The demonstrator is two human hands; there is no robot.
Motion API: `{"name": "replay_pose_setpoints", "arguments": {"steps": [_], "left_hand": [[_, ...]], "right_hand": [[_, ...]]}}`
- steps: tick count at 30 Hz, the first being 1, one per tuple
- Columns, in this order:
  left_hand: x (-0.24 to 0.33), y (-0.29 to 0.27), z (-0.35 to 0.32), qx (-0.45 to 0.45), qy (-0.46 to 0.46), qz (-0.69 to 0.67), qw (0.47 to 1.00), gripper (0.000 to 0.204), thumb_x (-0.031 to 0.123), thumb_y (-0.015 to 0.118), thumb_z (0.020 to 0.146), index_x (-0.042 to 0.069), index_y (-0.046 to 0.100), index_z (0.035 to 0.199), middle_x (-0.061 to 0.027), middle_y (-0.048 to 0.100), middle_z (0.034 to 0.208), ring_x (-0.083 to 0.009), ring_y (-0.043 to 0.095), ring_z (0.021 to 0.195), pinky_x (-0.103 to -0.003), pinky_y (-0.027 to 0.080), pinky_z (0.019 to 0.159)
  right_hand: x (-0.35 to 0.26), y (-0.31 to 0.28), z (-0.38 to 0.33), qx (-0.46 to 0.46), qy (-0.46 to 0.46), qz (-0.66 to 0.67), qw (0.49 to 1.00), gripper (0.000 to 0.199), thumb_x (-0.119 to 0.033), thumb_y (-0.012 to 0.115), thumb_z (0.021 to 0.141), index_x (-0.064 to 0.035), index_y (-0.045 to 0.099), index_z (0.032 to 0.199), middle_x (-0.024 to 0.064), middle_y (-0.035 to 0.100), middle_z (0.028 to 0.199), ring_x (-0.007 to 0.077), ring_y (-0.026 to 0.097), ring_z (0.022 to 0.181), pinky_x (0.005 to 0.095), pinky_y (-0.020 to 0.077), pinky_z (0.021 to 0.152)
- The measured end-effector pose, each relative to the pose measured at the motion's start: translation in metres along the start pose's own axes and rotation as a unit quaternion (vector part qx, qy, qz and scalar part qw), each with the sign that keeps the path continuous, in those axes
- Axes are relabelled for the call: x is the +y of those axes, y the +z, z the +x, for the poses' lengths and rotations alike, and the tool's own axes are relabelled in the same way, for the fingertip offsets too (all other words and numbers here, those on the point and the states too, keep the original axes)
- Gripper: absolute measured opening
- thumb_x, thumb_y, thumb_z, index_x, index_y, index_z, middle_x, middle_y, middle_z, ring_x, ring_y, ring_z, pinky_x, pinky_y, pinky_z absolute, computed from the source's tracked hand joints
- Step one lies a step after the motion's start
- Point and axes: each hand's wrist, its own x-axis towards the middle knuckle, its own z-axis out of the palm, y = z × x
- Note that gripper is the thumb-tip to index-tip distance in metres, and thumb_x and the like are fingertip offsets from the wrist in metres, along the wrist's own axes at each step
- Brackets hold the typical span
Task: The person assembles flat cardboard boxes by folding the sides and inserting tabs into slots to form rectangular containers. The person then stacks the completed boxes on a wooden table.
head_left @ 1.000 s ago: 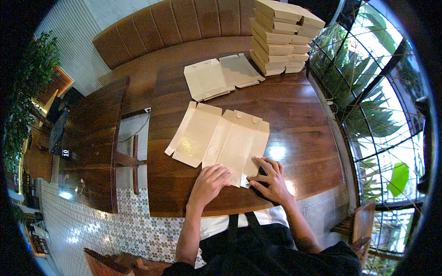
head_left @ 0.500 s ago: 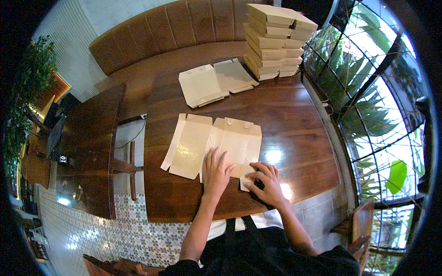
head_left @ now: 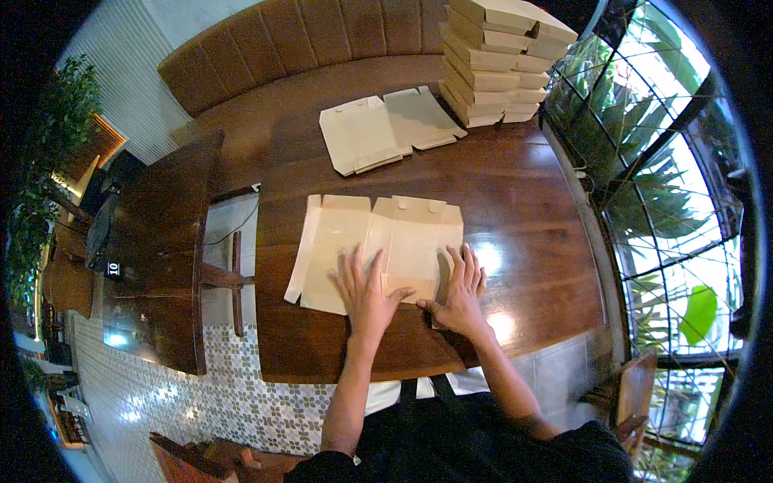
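A flattened cardboard box (head_left: 338,233) lies unfolded on the dark wooden table, its creased panels and side flaps spread out. My left hand (head_left: 369,296) rests on the middle of the card with its fingers spread, the thumb reaching toward the near edge. At the right part of the card is my right hand (head_left: 460,295), fingers stretched along its right edge and thumb at the near flap. Both thumbs are close together at that near flap. Neither hand grips anything. My palms hide parts of the near edge.
Another unfolded cardboard box (head_left: 366,133) lies farther back on the table (head_left: 531,209). Folded boxes stand in a tall stack (head_left: 503,72) at the far right corner. A brown padded bench (head_left: 306,40) runs behind. To the left, across a gap, is a second table (head_left: 161,258).
My left fingers have spread wider on the card. My right hand has gone from curled fingers at the near corner flap to fingers extended along the right edge. The near flap looks folded inward.
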Motion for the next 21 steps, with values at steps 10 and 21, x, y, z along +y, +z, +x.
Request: {"name": "replay_pose_setpoints", "arguments": {"steps": [10, 21], "left_hand": [[-0.013, -0.024, 0.006, -0.036, -0.033, 0.023, 0.999, 0.109, 0.049, 0.097, 0.057, 0.026, 0.053, 0.154, -0.0147, 0.024, 0.172, -0.0451, 0.011, 0.161, -0.074, 0.007, 0.125], [-0.043, -0.030, -0.014, -0.077, -0.008, -0.161, 0.984, 0.055, 0.048, 0.072, 0.096, 0.015, 0.064, 0.140, -0.0091, 0.055, 0.154, -0.0359, 0.040, 0.152, -0.069, 0.007, 0.126]], "right_hand": [[0.005, -0.006, 0.007, -0.060, 0.014, 0.020, 0.998, 0.118, -0.028, 0.093, 0.071, -0.0199, 0.020, 0.165, 0.0265, 0.011, 0.172, 0.0440, -0.001, 0.162, 0.0624, 0.0015, 0.128], [0.021, -0.030, -0.011, -0.106, -0.091, 0.115, 0.983, 0.031, -0.044, 0.073, 0.097, -0.0173, 0.080, 0.111, 0.0141, 0.035, 0.170, 0.0390, 0.009, 0.163, 0.0665, -0.0056, 0.125]]}}
